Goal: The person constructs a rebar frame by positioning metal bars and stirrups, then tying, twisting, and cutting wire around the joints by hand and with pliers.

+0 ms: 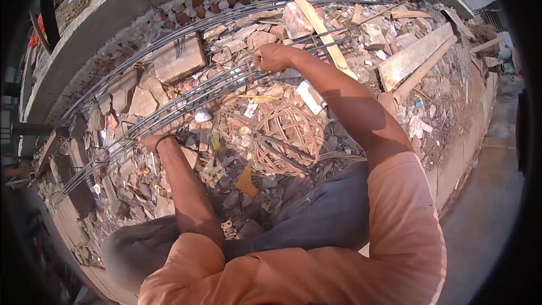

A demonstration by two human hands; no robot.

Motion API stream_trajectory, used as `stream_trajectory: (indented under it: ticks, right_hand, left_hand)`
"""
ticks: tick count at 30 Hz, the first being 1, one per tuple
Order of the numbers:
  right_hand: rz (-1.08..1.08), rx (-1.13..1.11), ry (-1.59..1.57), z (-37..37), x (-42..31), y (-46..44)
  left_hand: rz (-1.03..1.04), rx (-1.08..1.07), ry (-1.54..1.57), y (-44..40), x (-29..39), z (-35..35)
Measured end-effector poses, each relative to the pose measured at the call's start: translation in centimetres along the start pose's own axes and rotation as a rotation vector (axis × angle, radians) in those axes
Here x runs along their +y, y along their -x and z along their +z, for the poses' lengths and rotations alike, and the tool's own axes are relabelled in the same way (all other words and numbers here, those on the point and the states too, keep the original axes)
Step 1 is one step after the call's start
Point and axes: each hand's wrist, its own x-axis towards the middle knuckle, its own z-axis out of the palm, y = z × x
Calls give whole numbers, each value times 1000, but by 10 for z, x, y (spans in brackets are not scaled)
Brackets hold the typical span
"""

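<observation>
A long cage of thin steel bars [192,97] lies slantwise over the rubble. My right hand [272,58] is closed around the upper right part of the cage, its fingers curled down over the bars. Lower on the left, my left hand [151,142] grips the near side of the same bars, with a dark band at the wrist. Its fingertips are partly hidden. A coil of brown wire or rod [291,135] lies on the ground below the cage, with a dark pliers-like tool [285,151] on it.
More long bars [226,17] run along the low wall [118,8] behind. A pale wooden strip [319,25] leans across the rubble at the top. Planks [415,56] lie at the right. Brick and concrete chunks [179,61] are scattered around, with a yellow scrap [246,182] near my legs.
</observation>
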Motion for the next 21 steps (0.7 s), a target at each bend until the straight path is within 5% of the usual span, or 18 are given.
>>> stream_trajectory:
  ticks: [1,3,5,6,9,11,14,16,19,21]
  right_hand:
    - [-52,8,50,-2,2,-1]
    - [-158,14,155,-7,6,-8]
    - [-63,-5,156,-9,2,-18]
    - [-17,-7,159,-9,-2,-22]
    - [-114,47,279,-5,-8,-24]
    - [-147,47,226,1,0,-35]
    - [-85,55,149,-3,1,-38]
    - [-32,20,166,-5,5,-48]
    - [-60,14,253,-2,11,-55]
    - [-65,55,389,1,12,-54]
  left_hand:
    - [15,163,-89,22,-7,3]
    - [575,77,-221,35,-57,-4]
    - [635,-392,-292,78,-94,4]
    - [895,-397,-556,102,-101,4]
    - [976,-340,-437,131,-93,4]
    - [1007,-504,-445,155,-89,6]
    - [392,-876,-559,166,-143,9]
    - [-343,-881,-548,188,-150,18]
    - [-833,-699,-122,184,-179,32]
    - [-909,-659,43,182,-196,37]
